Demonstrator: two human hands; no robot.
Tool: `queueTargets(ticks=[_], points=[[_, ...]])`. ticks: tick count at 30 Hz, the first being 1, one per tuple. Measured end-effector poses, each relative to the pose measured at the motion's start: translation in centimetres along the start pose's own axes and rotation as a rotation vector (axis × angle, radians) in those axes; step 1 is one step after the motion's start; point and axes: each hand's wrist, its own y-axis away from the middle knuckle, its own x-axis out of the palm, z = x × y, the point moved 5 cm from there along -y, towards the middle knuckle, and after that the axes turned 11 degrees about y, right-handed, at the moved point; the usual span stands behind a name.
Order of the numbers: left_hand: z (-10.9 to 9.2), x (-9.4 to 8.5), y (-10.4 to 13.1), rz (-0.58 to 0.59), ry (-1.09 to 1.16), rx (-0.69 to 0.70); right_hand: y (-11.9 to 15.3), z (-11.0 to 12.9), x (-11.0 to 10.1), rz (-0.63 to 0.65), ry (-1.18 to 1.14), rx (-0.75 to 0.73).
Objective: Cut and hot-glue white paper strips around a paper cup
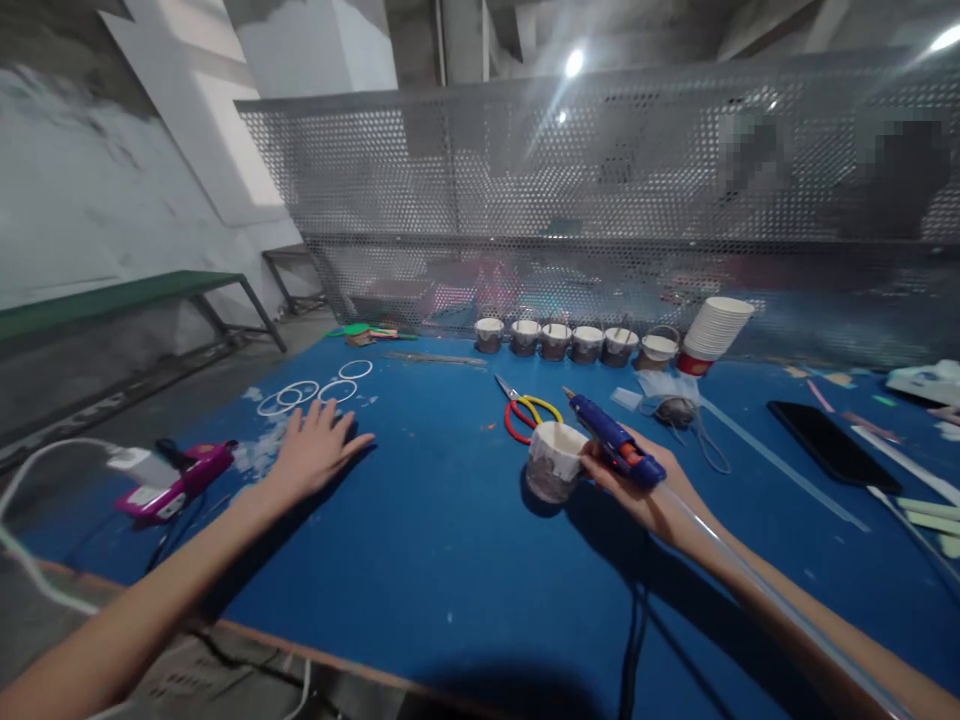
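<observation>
My right hand is closed around a blue hot glue gun, its nozzle pointing up and away to the left. The fingertips of that hand also touch the rim of a small paper cup wrapped in grey-brown material. My left hand is spread open and empty, its fingers beside several thin white rings lying on the blue table. Scissors with red and yellow handles lie just behind the cup. A clear glue stick runs back from the gun over my right forearm.
Several wrapped cups line the back near a perforated metal screen. A stack of paper cups leans at the back right, with a grey string ball before it. A phone lies right; a purple power strip lies left.
</observation>
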Motion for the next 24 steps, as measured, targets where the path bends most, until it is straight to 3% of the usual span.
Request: queueTargets(ticks=[1,3,7,10,13,15,19,24], points=[[-0.2,-0.4,-0.8,-0.038,0.022,-0.011,-0.6,0.0,0.3,0.026,0.011,-0.01],[-3.1,0.0,-1.5,0.021,0.218,0.022,-1.6,0.2,1.4,0.086,0.025,-0.021],[-12.0,4.1,-0.3,0.411,0.897,-0.038,-2.7,0.8,3.9,0.123,-0.06,-0.012],[-15.3,6.3,1.0,0.536,1.074,-0.111,-2.4,1.0,5.7,0.151,-0.154,0.034],[-14.9,7.2,1.8,0.524,1.132,-0.193,-1.8,1.0,6.6,0.224,-0.294,0.151],[-14.0,7.4,1.8,0.447,1.157,-0.193,-1.6,1.0,6.4,0.231,-0.371,0.251],[-12.4,8.3,1.4,0.226,1.104,-0.196,-1.2,1.6,4.5,0.195,-0.443,0.399],[-12.1,9.0,1.1,0.204,1.007,-0.183,0.2,4.1,2.1,0.194,-0.506,0.43]])
